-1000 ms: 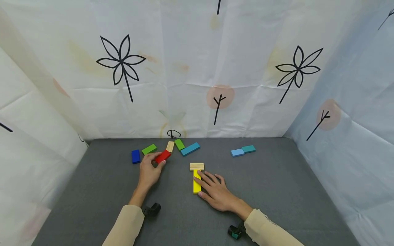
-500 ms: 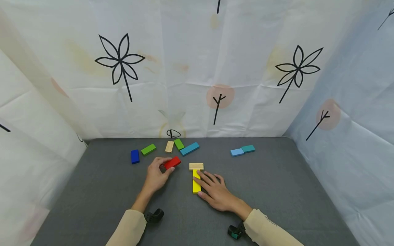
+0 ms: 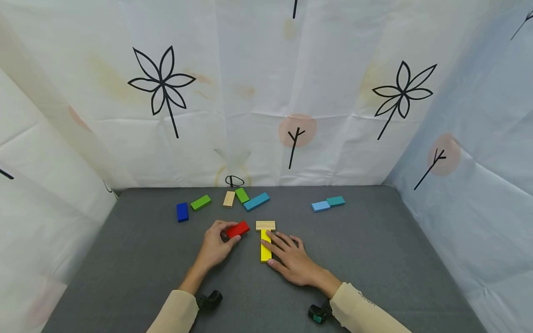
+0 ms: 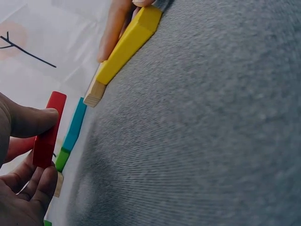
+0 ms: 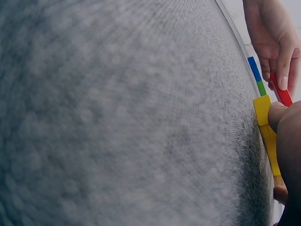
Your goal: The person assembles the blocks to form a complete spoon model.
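The left hand [image 3: 214, 247] pinches; the right hand [image 3: 294, 264] lies spread.

We're seeing a white fabric backdrop [image 3: 250, 55] carrying black plant line drawings [image 3: 162, 83], hanging behind a grey fabric-topped table [image 3: 374, 259]; bluish right-hand fabric wall [image 3: 491, 203] is flanking.

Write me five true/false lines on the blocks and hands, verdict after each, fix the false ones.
1. The left hand holds the red block. True.
2. Both hands hold the red block. False: the right hand touches the yellow block.
3. The nearer wood block lies crosswise at the yellow block's far end. True.
4. The red block touches the yellow block. False: a gap separates them.
5. The light blue block meets the teal block. True.
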A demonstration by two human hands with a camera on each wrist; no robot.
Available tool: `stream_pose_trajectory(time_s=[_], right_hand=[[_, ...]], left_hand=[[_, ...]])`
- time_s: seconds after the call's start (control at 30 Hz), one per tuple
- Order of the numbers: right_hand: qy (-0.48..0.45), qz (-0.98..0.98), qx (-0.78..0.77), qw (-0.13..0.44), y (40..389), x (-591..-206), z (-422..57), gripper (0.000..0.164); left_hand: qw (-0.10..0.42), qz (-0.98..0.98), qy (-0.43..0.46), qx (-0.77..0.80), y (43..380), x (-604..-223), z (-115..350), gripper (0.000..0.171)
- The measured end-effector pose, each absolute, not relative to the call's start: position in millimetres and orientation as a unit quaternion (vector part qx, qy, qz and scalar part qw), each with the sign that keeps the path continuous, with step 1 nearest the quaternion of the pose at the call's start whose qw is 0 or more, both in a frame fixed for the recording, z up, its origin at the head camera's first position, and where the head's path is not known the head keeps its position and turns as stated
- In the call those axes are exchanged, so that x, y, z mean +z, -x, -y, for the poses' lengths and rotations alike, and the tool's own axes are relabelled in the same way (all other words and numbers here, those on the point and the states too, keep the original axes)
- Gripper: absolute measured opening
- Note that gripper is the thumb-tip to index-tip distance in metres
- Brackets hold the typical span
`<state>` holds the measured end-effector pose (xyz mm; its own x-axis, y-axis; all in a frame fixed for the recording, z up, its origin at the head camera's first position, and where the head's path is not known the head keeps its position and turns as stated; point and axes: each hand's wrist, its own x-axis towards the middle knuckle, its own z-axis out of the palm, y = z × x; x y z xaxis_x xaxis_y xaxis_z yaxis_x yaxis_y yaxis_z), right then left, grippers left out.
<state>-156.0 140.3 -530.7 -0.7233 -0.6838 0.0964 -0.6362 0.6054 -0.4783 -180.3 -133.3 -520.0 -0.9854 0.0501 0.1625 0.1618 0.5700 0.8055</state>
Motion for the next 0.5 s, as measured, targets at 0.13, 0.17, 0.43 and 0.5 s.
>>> stream_pose_trajectory(time_s=[0.13, 0.17, 0.43, 0.5], right_hand=[[0.370, -0.895, -0.245, 0.050, 156.6, -530.1, -140.6, 0.054], [0.371, -0.894, -0.246, 0.049, 156.7, -529.8, -140.7, 0.054], [0.372, -0.896, -0.239, 0.046, 158.4, -529.1, -141.0, 0.053], [0.371, -0.897, -0.236, 0.045, 158.8, -528.9, -140.8, 0.052]], left_hand=[[0.060, 0.883, 0.063, -0.461, 179.2, -522.5, 132.3, 0.035], [0.060, 0.883, 0.063, -0.461, 179.0, -522.9, 132.1, 0.035], [0.062, 0.882, 0.060, -0.463, 179.6, -523.4, 132.1, 0.035], [0.065, 0.880, 0.060, -0.466, 180.1, -522.9, 132.7, 0.034]])
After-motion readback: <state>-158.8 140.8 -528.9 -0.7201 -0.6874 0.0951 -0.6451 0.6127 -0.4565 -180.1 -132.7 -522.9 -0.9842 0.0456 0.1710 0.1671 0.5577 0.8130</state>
